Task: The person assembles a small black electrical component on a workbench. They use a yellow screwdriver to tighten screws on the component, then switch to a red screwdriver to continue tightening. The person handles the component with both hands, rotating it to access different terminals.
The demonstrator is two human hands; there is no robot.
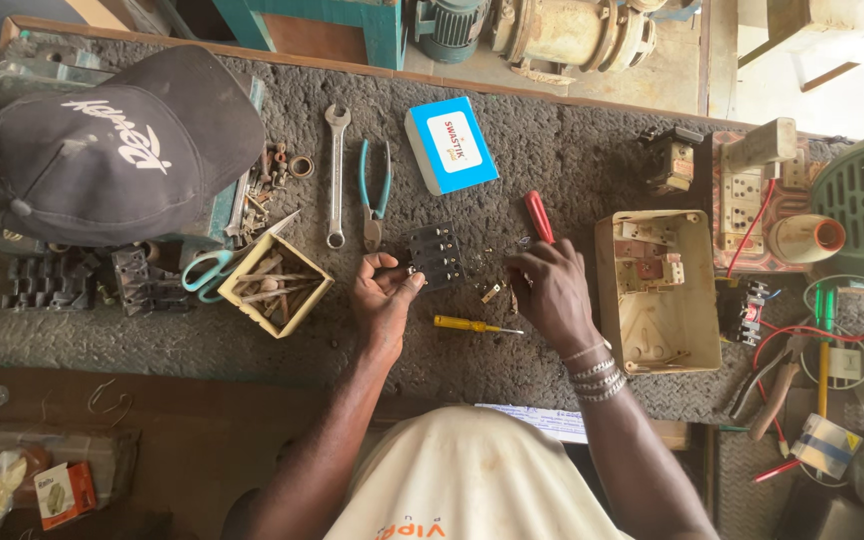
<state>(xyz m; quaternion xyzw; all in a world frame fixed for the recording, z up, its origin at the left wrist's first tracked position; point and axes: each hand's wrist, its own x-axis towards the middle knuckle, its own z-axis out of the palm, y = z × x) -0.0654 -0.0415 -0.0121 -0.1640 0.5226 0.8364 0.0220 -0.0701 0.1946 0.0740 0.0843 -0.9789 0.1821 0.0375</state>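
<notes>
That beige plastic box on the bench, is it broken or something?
The beige plastic switch box lies open on its back, cover off, insides exposed. A black block-shaped switch part lies apart by the left hand, with small loose bits scattered near the right hand.

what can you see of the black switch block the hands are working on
The black switch block is a small, roughly rectangular part that looks like dark moulded plastic, with a row of ribbed sections and small metal points along it. It lies slightly tilted on the rough grey mat, below the blue and white box. The left hand touches its left edge with the fingertips; the right hand, holding a red-handled screwdriver, sits just to its right. Small loose metal bits lie beside it.
</notes>
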